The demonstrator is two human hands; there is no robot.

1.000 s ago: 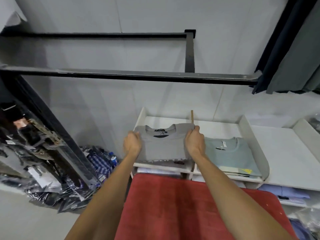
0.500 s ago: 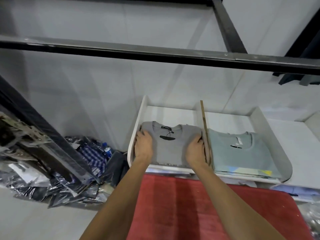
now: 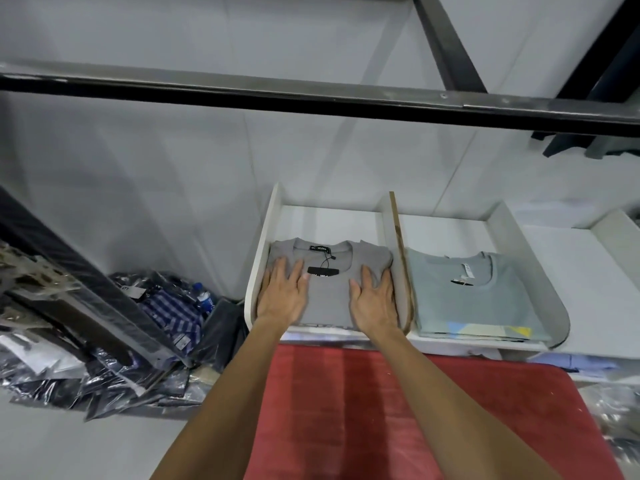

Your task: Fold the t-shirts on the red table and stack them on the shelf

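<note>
A folded grey t-shirt point(image 3: 329, 299) with a black neck label and hang tag lies in the left compartment of the white shelf point(image 3: 258, 258). My left hand point(image 3: 282, 294) rests flat on its left side, fingers straight. On its right side my right hand point(image 3: 375, 299) presses flat, close to the wooden-edged divider point(image 3: 398, 258). A folded pale blue-green t-shirt stack point(image 3: 474, 303) fills the right compartment. The red table point(image 3: 433, 410) lies below the shelf, under my forearms.
A black metal rail point(image 3: 311, 98) crosses overhead in front of the wall. Plastic-wrapped garments point(image 3: 104, 341) and a dark leaning frame point(image 3: 69, 271) pile up on the floor at left. More white shelving point(image 3: 571, 271) extends to the right, with folded items beneath.
The grey t-shirt went from held at the shelf's front to lying in the left compartment. My hands let go of its edges and now lie flat on top. The view tilted down.
</note>
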